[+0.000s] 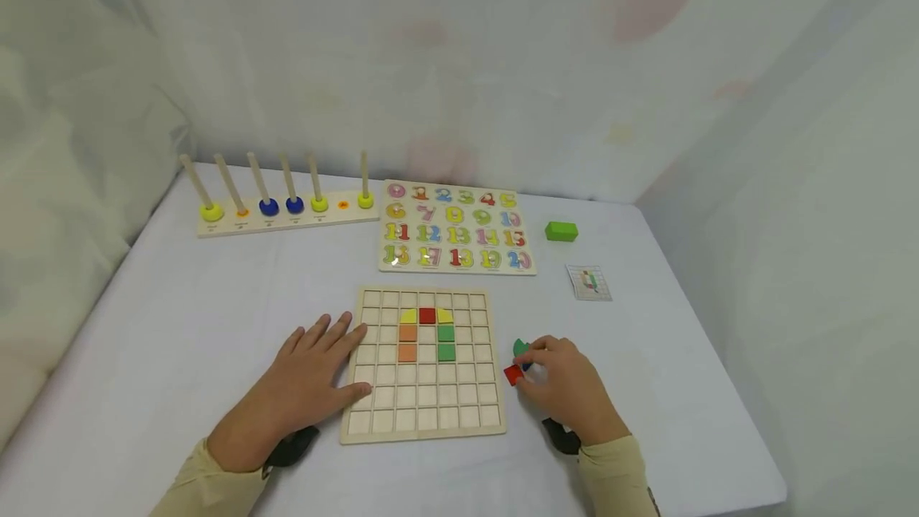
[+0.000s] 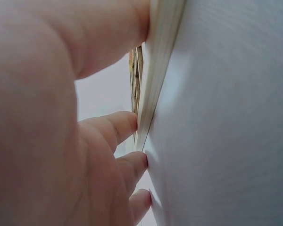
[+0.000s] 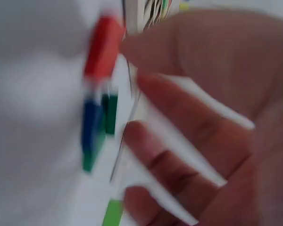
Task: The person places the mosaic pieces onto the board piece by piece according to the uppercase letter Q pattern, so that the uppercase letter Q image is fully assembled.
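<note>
Flat left hand (image 1: 312, 377) on gridded wooden board (image 1: 424, 413), glossy red block (image 1: 513, 375)

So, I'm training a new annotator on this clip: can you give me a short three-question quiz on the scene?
1. True or false: the left hand lies flat on the grid board's left edge.
2. How many pieces sit in the board: A five, B seven, C nine?
3. Which loose piece lies closest to the right hand's fingers, by colour?

Key: 1 true; 2 B; 3 red, with green and blue pieces beside it.
</note>
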`<state>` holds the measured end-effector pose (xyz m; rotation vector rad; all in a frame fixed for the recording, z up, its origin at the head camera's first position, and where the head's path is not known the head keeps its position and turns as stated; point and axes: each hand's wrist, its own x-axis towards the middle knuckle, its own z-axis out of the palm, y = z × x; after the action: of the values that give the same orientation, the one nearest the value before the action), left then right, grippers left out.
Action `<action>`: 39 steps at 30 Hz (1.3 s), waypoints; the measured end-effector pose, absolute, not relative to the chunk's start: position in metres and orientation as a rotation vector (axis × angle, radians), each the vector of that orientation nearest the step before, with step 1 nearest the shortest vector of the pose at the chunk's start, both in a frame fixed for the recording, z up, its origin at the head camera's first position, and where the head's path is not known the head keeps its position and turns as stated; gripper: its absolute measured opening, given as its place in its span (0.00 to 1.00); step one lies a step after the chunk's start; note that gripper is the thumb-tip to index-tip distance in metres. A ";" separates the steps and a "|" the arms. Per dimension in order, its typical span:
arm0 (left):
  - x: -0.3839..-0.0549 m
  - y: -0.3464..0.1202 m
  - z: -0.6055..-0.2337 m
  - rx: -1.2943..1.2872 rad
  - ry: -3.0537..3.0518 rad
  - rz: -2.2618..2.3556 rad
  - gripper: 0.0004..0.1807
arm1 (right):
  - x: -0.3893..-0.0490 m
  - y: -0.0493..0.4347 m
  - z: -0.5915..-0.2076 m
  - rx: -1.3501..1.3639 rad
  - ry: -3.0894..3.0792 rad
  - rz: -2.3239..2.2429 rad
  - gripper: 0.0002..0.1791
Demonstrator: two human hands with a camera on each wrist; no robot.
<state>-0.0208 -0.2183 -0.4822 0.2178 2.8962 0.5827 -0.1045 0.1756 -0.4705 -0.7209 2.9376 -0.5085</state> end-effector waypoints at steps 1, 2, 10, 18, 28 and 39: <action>-0.021 -0.218 -0.482 0.220 2.896 0.581 0.51 | -0.100 0.174 -0.473 -0.735 2.950 -0.508 0.13; -0.021 -0.218 -0.481 0.222 2.895 0.582 0.51 | -0.096 0.172 -0.475 -0.736 2.966 -0.497 0.13; -0.021 -0.219 -0.481 0.209 2.882 0.592 0.51 | -0.082 0.156 -0.477 -0.654 3.070 -0.476 0.10; -0.021 -0.215 -0.482 0.212 2.861 0.600 0.52 | -0.079 0.144 -0.472 -0.632 3.188 -0.344 0.10; -0.020 -0.215 -0.478 0.219 2.889 0.563 0.51 | -0.061 0.057 -0.464 -1.282 3.093 -0.384 0.05; -0.021 -0.218 -0.481 0.225 2.902 0.558 0.51 | -0.055 0.037 -0.470 -1.017 3.134 -0.147 0.08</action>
<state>-0.0213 -0.2179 -0.4807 0.2247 2.9019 0.5576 -0.0549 0.0369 -0.4704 -1.0169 3.1340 -0.1470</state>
